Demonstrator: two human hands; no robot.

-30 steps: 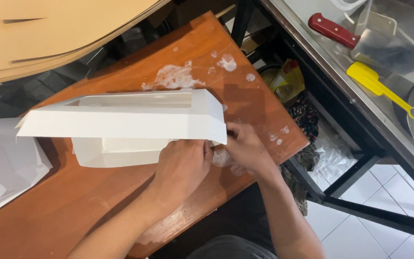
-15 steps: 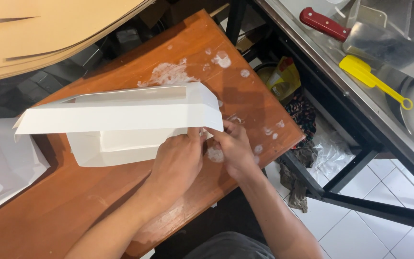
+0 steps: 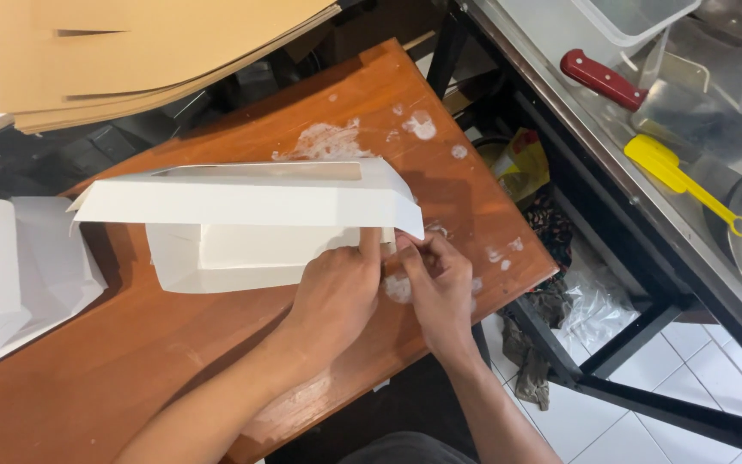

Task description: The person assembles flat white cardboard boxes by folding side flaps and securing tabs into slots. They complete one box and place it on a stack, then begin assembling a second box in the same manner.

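On the worktop (image 3: 216,361), L to R: white box (image 3: 242,223) sits mid-board, lid flap raised. L hand (image 3: 337,296) presses its near corner, grip clenched on the wall; R hand (image 3: 440,283) now pinches the corner tab, closer in than 1 s ago, so the fold is seating.

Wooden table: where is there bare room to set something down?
Bare wood lies on the wooden table between the white box and its near edge, left of the left hand. Crowded where the right hand meets the box corner.
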